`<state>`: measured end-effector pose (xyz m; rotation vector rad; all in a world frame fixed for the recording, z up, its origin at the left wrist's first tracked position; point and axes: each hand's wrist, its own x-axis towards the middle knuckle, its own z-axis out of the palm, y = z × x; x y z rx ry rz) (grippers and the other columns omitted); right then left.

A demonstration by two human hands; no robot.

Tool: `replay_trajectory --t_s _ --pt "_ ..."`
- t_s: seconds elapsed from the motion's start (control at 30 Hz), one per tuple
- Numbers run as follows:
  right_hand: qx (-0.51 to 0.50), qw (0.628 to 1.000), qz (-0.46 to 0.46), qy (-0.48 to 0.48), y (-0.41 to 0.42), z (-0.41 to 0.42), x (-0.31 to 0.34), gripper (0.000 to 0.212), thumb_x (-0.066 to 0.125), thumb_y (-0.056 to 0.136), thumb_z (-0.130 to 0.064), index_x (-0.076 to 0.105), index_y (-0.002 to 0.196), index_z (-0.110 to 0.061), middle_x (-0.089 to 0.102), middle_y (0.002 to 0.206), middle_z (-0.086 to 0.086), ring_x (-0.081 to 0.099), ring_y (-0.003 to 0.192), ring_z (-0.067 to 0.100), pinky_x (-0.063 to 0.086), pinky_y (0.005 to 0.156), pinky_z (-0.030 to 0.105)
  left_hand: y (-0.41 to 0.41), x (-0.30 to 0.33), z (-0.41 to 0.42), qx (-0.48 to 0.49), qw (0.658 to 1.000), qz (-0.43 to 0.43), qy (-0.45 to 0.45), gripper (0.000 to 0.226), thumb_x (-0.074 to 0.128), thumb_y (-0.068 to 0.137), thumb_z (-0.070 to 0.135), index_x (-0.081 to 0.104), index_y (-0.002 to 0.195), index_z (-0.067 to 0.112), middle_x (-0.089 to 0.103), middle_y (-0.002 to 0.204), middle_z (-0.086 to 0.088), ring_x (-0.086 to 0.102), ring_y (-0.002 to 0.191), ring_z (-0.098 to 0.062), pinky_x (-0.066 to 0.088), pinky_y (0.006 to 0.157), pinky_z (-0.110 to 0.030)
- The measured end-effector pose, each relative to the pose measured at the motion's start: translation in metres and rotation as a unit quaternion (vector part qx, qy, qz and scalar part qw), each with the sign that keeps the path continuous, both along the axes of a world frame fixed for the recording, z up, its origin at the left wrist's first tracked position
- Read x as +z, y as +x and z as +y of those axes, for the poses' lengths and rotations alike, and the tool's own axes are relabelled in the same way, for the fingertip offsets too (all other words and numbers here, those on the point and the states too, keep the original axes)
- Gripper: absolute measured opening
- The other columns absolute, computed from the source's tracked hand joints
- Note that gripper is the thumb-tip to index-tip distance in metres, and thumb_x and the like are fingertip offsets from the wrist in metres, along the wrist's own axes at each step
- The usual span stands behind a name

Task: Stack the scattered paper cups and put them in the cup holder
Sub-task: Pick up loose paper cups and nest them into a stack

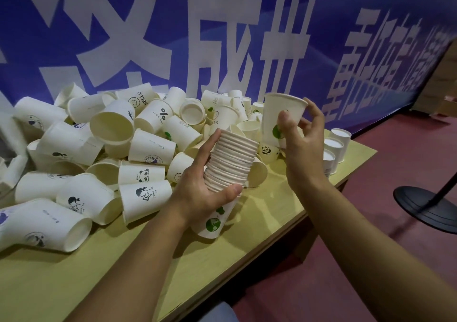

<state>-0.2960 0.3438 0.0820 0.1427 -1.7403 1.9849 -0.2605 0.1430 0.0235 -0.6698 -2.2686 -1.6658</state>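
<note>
Head view: mid-stacking. Left hand (197, 185) gripped nested stack (228, 163); right hand (296, 133) pinched single cup (279, 116) just above stack. Next, probably: seat cup squarely onto stack's open mouth.

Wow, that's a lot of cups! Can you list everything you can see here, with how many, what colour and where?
loose paper cups: dozens, white with small prints, heaped on the table's left and middle
stack of nested cups: one, white, green globe print at its base, held above the table
single cup: one, white with green print, held upright, right of the stack
upside-down cups: about three, white, near the table's right corner
table: one, yellowish wood
banner: one, blue with white characters, behind
stand base: one, black, on red floor
left hand: grips the stack
right hand: pinches the single cup
</note>
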Motion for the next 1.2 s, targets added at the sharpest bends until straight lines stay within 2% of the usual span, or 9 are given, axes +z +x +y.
replay_trajectory --t_s 0.2,0.37,0.5,0.6,0.7,0.83,0.97,1.1,1.2 --pt "0.042 0.999 -0.003 0.020 0.008 -0.024 0.009 0.064 0.068 0.090 -0.042 0.034 0.144 -0.037 0.051 0.134 0.006 0.059 0.116 0.020 0.059 0.087 0.035 0.002 0.000 0.001 0.002 1.000 0.022 -0.019 0.104 0.076 0.068 0.055 0.013 0.151 0.060 0.055 0.132 0.020 0.065 0.105 -0.002 0.057 0.083 -0.020" --pt "0.058 0.997 0.015 0.040 0.014 -0.033 0.007 0.061 0.072 0.088 -0.037 0.038 0.139 -0.040 0.053 0.129 0.000 0.066 0.097 0.003 0.057 0.069 0.019 0.000 0.002 0.002 0.003 0.999 0.030 -0.044 0.104 0.074 0.068 0.058 0.010 0.150 0.062 0.053 0.133 0.016 0.064 0.104 -0.001 0.057 0.080 -0.018" --pt "0.085 0.994 0.002 0.064 0.021 -0.042 -0.004 0.057 0.068 0.084 -0.046 0.041 0.135 -0.039 0.054 0.120 -0.010 0.065 0.101 0.004 0.060 0.078 0.029 0.001 0.001 0.003 0.012 0.999 0.029 -0.023 0.103 0.074 0.069 0.058 0.010 0.149 0.062 0.055 0.129 0.015 0.065 0.101 -0.002 0.058 0.077 -0.021" --pt "0.086 0.991 -0.018 0.105 0.025 -0.045 -0.023 0.043 0.060 0.093 -0.047 0.052 0.132 -0.031 0.058 0.118 -0.010 0.061 0.110 0.009 0.058 0.090 0.038 -0.002 -0.002 -0.002 0.030 0.998 0.026 0.041 0.102 0.076 0.070 0.051 0.017 0.153 0.051 0.054 0.131 0.018 0.066 0.105 -0.006 0.060 0.080 -0.027" --pt "0.078 0.986 -0.016 0.146 0.024 -0.041 -0.037 0.029 0.055 0.098 -0.044 0.057 0.127 -0.039 0.058 0.122 -0.013 0.058 0.110 0.002 0.055 0.094 0.037 -0.004 -0.005 -0.006 0.038 0.997 0.021 0.063 0.104 0.078 0.068 0.049 0.022 0.156 0.044 0.054 0.135 0.013 0.066 0.108 -0.006 0.059 0.082 -0.026" --pt "-0.041 0.975 0.004 0.219 0.002 -0.021 -0.035 0.005 0.057 0.098 -0.038 0.059 0.103 -0.039 0.058 0.117 -0.008 0.057 0.109 0.010 0.052 0.095 0.042 -0.007 -0.006 -0.007 0.049 0.994 0.012 0.093 0.105 0.077 0.067 0.049 0.022 0.156 0.043 0.056 0.134 0.011 0.066 0.109 -0.008 0.058 0.084 -0.026" --pt "-0.072 0.921 -0.069 0.378 -0.023 -0.009 -0.044 0.013 0.067 0.092 -0.041 0.059 0.093 -0.030 0.051 0.118 -0.005 0.049 0.117 0.016 0.041 0.095 0.031 -0.007 -0.004 -0.010 0.060 0.993 0.013 0.099 0.100 0.075 0.067 0.053 0.020 0.150 0.055 0.052 0.139 0.011 0.063 0.113 -0.006 0.058 0.088 -0.028" --pt "-0.033 0.900 -0.145 0.410 -0.030 -0.014 -0.060 0.027 0.074 0.083 -0.046 0.056 0.086 -0.027 0.050 0.113 -0.004 0.052 0.109 0.020 0.047 0.090 0.035 -0.008 -0.006 -0.010 0.060 0.994 0.010 0.090 0.100 0.076 0.068 0.052 0.020 0.151 0.054 0.053 0.138 0.007 0.065 0.112 -0.012 0.059 0.090 -0.039" --pt "-0.035 0.902 -0.161 0.400 -0.027 -0.010 -0.052 0.025 0.076 0.081 -0.036 0.054 0.086 -0.024 0.051 0.112 0.001 0.055 0.098 0.021 0.054 0.085 0.038 -0.009 -0.007 -0.010 0.053 0.995 0.014 0.081 0.101 0.075 0.068 0.052 0.019 0.152 0.053 0.054 0.137 0.006 0.066 0.109 -0.011 0.060 0.086 -0.035"
